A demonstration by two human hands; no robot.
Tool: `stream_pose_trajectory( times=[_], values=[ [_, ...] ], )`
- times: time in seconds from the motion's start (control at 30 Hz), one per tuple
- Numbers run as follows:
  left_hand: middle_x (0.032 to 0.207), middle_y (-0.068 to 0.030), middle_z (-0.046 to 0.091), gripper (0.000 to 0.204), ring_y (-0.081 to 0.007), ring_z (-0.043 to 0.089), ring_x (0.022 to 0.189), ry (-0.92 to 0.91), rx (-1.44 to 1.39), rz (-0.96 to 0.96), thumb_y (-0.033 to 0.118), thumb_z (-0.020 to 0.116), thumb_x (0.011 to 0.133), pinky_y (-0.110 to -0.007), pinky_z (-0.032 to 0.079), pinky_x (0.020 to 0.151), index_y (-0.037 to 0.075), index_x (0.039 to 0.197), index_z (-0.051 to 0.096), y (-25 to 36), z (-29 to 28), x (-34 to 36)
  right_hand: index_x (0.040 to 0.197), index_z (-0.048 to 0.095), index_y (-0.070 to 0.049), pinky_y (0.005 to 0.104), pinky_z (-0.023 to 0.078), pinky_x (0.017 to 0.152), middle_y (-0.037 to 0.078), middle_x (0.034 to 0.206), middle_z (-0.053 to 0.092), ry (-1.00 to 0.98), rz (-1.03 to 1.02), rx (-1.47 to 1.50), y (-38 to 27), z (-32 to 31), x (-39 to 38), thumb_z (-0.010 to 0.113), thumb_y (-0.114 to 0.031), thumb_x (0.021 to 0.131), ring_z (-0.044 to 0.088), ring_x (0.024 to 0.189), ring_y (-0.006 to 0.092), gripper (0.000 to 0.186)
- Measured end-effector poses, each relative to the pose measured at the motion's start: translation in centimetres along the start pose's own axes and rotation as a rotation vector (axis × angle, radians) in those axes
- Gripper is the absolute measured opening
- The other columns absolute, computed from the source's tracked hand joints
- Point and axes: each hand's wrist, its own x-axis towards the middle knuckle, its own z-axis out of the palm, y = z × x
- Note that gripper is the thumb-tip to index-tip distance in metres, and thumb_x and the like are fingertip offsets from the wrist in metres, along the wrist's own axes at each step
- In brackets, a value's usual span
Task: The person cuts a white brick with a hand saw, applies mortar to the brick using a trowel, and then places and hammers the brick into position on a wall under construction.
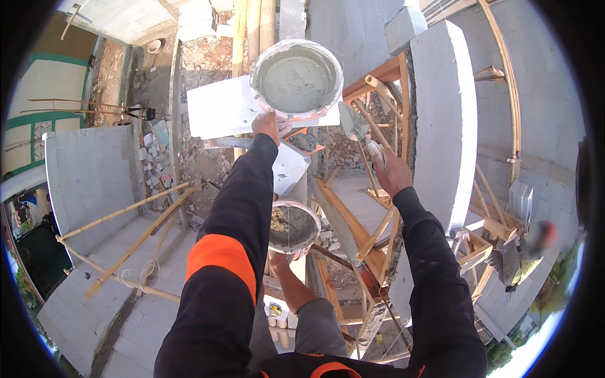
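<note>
A large bucket (296, 80) of wet grey mortar stands on a white board (220, 108) ahead of me. My left hand (270, 128) is closed at the bucket's near rim; its fingertips are partly hidden. To the right of the bucket, my right hand (389, 169) grips the handle of a trowel (354, 123), whose blade is smeared with mortar and points up and left. An orange and black handle (305, 140) lies just below the bucket, beside a toothed saw blade (228, 143). Between my forearms, lower down, is a second bucket (295, 247) with mortar in it.
A pale block wall (444, 126) rises close to my right arm. Timber framing (353, 220) and an opening drop away below it. Bamboo poles (138, 252) cross at left. Rubble (201, 157) covers lower ground. Another person (520, 255) is at far right.
</note>
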Motion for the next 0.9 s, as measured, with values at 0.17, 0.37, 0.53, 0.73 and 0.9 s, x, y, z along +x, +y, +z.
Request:
stream_pose_trajectory(
  times=[0.17,0.37,0.53,0.73,0.9],
  values=[
    [0.117,-0.0289,0.053,0.038,-0.0427,0.062,0.103,0.04,0.03,-0.014,0.019,0.049,0.099,-0.052,0.054,0.09,-0.002,0.128,0.036,0.1,-0.6,-0.4,0.109,0.049,-0.002,0.0509,0.049,0.066,0.019,0.08,0.064,0.397,-0.267,0.113,-0.4,0.4,-1.9,0.062,-0.029,0.09,0.065,0.075,0.0404,0.036],
    [0.116,-0.0319,0.053,0.036,-0.0439,0.061,0.106,-0.065,0.015,-0.001,0.018,0.045,0.1,-0.053,0.053,0.093,-0.007,0.124,0.035,0.0,0.2,0.0,0.136,0.04,-0.012,0.044,0.055,0.064,0.016,0.103,0.056,0.296,-0.219,-0.325,-5.3,3.1,8.4,0.058,-0.021,0.087,0.067,0.08,0.0374,0.052],
    [0.112,-0.0325,0.054,0.031,-0.0445,0.061,0.105,-0.025,0.015,0.022,0.015,0.039,0.102,-0.052,0.053,0.094,-0.01,0.119,0.037,0.2,1.0,-0.2,0.132,0.045,-0.013,0.0415,0.057,0.061,0.015,0.095,0.056,0.224,-0.263,-0.39,-2.2,4.2,7.2,0.051,-0.013,0.091,0.068,0.075,0.0317,0.042],
    [0.116,-0.0323,0.052,0.035,-0.0443,0.061,0.105,-0.023,0.03,-0.018,0.017,0.041,0.101,-0.053,0.053,0.093,-0.009,0.124,0.034,0.5,0.2,-0.2,0.144,0.035,-0.01,0.0441,0.054,0.071,0.017,0.106,0.058,0.081,-0.12,-0.215,3.9,6.8,0.1,0.061,-0.021,0.088,0.065,0.087,0.0357,0.063],
    [0.121,-0.0282,0.05,0.042,-0.0446,0.062,0.102,-0.055,0.033,-0.053,0.014,0.049,0.097,-0.057,0.052,0.092,-0.006,0.13,0.033,2.3,-1.2,1.3,0.137,0.04,-0.001,0.051,0.049,0.082,0.029,0.113,0.061,0.156,0.105,0.223,10.0,13.0,-13.3,0.056,-0.024,0.091,0.062,0.097,0.0464,0.054]
  ],
)
